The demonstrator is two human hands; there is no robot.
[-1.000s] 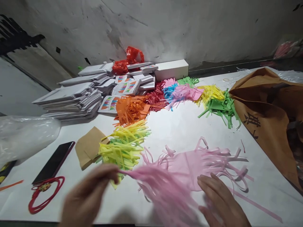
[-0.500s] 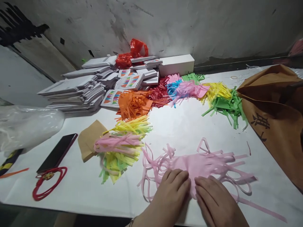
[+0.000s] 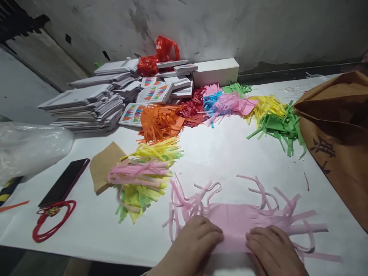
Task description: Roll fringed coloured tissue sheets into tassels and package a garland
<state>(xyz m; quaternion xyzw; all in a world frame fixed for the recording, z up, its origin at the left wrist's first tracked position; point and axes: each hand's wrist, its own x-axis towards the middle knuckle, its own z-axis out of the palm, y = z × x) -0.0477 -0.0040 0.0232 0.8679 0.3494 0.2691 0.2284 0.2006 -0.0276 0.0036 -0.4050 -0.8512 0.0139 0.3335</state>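
A sheet of pink tissue paper (image 3: 230, 214), its two sides cut into long fringe strips, lies spread at the front of the white table. My left hand (image 3: 198, 237) grips the near part of its plain middle band on the left, fingers bent over the top. On the right my right hand (image 3: 270, 247) holds the same band near the fringe, fingers pressed together. Both thumbs are hidden. Shadow falls on the table just below the paper's near edge, between the hands.
Fringed paper bundles in yellow (image 3: 161, 149), orange (image 3: 161, 122), red and green (image 3: 281, 128) lie around. Behind stand stacked white packs (image 3: 86, 103) and a white box (image 3: 215, 71). A phone (image 3: 64, 182) lies left, a brown bag (image 3: 339, 134) right.
My hands have moved apart, and the pink paper's middle band now lies wider and flatter between them. Its fringe strips have shifted. The view has moved slightly.
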